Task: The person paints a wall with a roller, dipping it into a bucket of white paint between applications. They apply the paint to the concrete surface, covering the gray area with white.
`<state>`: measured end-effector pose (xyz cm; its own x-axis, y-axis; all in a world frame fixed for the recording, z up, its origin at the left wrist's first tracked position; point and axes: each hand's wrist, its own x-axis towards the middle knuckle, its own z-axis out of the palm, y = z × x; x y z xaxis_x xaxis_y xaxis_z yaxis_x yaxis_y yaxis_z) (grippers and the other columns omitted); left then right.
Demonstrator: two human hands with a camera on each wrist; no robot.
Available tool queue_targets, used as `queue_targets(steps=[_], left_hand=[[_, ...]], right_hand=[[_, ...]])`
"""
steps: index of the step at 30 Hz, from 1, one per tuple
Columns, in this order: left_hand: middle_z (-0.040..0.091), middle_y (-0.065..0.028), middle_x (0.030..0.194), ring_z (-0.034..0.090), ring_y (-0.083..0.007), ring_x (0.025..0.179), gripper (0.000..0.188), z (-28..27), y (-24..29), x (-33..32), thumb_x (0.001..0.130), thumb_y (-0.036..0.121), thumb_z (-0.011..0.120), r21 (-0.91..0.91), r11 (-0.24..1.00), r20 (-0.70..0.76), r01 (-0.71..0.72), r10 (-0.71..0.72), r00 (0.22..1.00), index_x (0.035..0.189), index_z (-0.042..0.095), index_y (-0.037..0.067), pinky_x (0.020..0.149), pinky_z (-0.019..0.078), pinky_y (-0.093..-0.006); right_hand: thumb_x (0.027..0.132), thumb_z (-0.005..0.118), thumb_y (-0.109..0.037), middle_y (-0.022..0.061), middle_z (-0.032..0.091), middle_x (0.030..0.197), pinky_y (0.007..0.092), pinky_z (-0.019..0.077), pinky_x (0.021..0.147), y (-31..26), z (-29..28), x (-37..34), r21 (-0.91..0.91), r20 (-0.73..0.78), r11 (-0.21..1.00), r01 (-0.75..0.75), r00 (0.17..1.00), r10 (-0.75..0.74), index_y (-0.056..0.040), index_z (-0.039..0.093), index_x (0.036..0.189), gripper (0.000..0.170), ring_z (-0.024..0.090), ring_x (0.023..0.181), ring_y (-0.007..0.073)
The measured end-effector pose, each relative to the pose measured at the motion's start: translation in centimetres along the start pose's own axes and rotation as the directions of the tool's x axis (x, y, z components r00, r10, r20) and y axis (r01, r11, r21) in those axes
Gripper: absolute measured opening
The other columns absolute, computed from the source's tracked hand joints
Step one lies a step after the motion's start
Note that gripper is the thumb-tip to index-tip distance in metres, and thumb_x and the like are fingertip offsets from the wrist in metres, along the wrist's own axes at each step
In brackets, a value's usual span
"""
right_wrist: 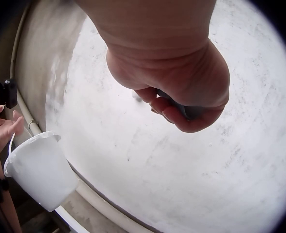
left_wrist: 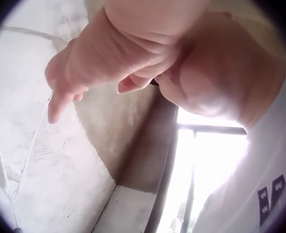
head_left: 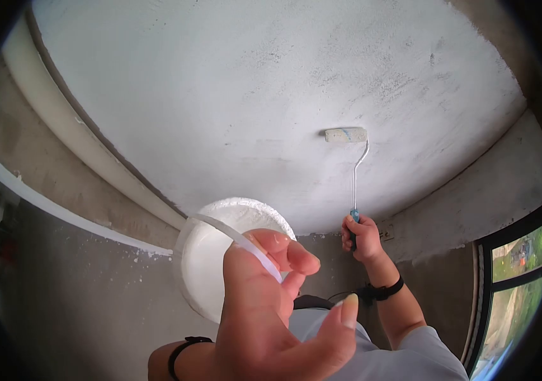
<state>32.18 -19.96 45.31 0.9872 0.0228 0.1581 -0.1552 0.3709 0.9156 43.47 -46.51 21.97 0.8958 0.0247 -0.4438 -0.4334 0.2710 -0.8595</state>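
My right hand (head_left: 363, 238) grips the blue and dark handle of a paint roller (head_left: 346, 135). Its pale sleeve lies at a broad white-painted surface (head_left: 271, 95), above the hand in the head view. Close to the head camera, my left hand (head_left: 271, 317) has its fingers hooked round the bail handle (head_left: 255, 251) of a white bucket (head_left: 204, 270), its thumb standing apart. White paint coats the bucket's rim and inside. In the right wrist view the bucket (right_wrist: 45, 170) hangs tilted beneath that hand, while the right palm hides most of the roller handle.
A pale pipe (head_left: 87, 133) runs along the painted surface's left edge, beside bare grey wall (head_left: 80, 279). At the right stands a dark-framed window (head_left: 518, 254). An outlet (head_left: 387, 235) shows behind the right hand. Grey marks show through the white paint.
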Motion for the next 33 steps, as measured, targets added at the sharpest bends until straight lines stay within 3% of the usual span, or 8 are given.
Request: queue_targets(steps=[1,2,4,5,7,11,27,33], left_hand=[[0.053,-0.0084,0.112,0.056,-0.0203,0.104,0.043,0.0,0.6,0.6,0.085,-0.005,0.058,-0.046,0.990,-0.113,0.130,-0.134,0.984,0.125,0.045,0.005,0.113,0.0399,-0.0564],[0.053,-0.0084,0.112,0.056,-0.0203,0.104,0.043,-0.4,0.9,1.2,0.085,-0.005,0.058,-0.034,0.991,-0.125,0.131,-0.135,0.983,0.125,0.045,0.005,0.113,0.0399,-0.0564],[0.056,-0.0062,0.110,0.054,-0.0201,0.110,0.036,-2.0,0.6,2.2,0.093,0.011,0.062,-0.173,0.943,-0.123,0.286,-0.309,0.943,0.125,0.047,0.008,0.116,0.0347,-0.0542],[0.056,-0.0062,0.110,0.054,-0.0201,0.110,0.036,-2.7,0.4,2.4,0.093,0.011,0.062,-0.158,0.948,-0.135,0.275,-0.297,0.945,0.125,0.047,0.008,0.116,0.0347,-0.0542],[0.057,-0.0056,0.110,0.055,-0.0210,0.109,0.030,-4.0,-0.1,2.8,0.095,0.016,0.059,-0.414,0.837,-0.012,0.357,-0.397,0.918,0.123,0.050,0.008,0.117,0.0337,-0.0554],[0.059,-0.0064,0.109,0.056,-0.0242,0.108,0.024,-5.1,-0.6,3.1,0.096,0.023,0.056,-0.525,0.764,0.087,0.375,-0.390,0.917,0.116,0.059,0.009,0.117,0.0316,-0.0555],[0.060,-0.0076,0.111,0.056,-0.0245,0.110,0.026,-4.2,-1.3,3.0,0.097,0.021,0.053,-0.487,0.754,0.127,0.442,-0.439,0.889,0.119,0.059,0.008,0.116,0.0316,-0.0586],[0.058,-0.0082,0.114,0.055,-0.0214,0.112,0.044,-2.4,1.5,1.3,0.089,0.007,0.064,-0.249,0.844,0.034,0.474,-0.482,0.876,0.130,0.047,0.008,0.119,0.0282,-0.0618]], right_hand=[[0.103,0.062,-0.026,0.0042,0.054,0.067,0.0306,0.0385,0.045,0.0,0.1,-0.2,0.002,0.009,1.000,-0.015,1.000,0.015,-0.0057,0.057,0.088,0.025,0.046,0.049,0.0138],[0.103,0.062,-0.026,0.0041,0.054,0.067,0.0304,0.0384,0.045,-0.1,0.1,-0.3,-0.003,0.007,1.000,-0.009,1.000,0.009,-0.0059,0.057,0.088,0.026,0.046,0.049,0.0136],[0.103,0.062,-0.026,0.0039,0.054,0.066,0.0299,0.0378,0.044,-0.3,0.3,-0.4,-0.006,-0.005,1.000,-0.003,1.000,0.003,-0.0063,0.056,0.087,0.026,0.045,0.049,0.0134],[0.103,0.062,-0.026,0.0039,0.054,0.066,0.0299,0.0378,0.044,-0.3,0.4,-0.3,0.002,0.015,1.000,-0.002,1.000,0.002,-0.0063,0.056,0.087,0.026,0.045,0.049,0.0134],[0.103,0.062,-0.026,0.0036,0.053,0.066,0.0297,0.0370,0.044,-0.1,0.4,-0.4,-0.005,-0.013,1.000,0.018,1.000,-0.018,-0.0068,0.055,0.087,0.026,0.045,0.048,0.0133],[0.103,0.062,-0.025,0.0033,0.052,0.065,0.0299,0.0364,0.043,-0.3,0.7,-0.6,0.009,-0.016,1.000,0.012,1.000,-0.012,-0.0072,0.055,0.086,0.025,0.044,0.048,0.0134],[0.103,0.061,-0.024,0.0045,0.054,0.067,0.0307,0.0373,0.043,0.2,-0.1,0.2,0.025,0.037,1.000,0.017,0.999,-0.018,-0.0056,0.056,0.086,0.026,0.046,0.048,0.0140],[0.103,0.062,-0.025,0.0039,0.055,0.068,0.0303,0.0382,0.046,-0.3,0.5,-0.1,-0.021,0.004,1.000,-0.004,1.000,0.004,-0.0063,0.057,0.086,0.026,0.046,0.049,0.0135]])
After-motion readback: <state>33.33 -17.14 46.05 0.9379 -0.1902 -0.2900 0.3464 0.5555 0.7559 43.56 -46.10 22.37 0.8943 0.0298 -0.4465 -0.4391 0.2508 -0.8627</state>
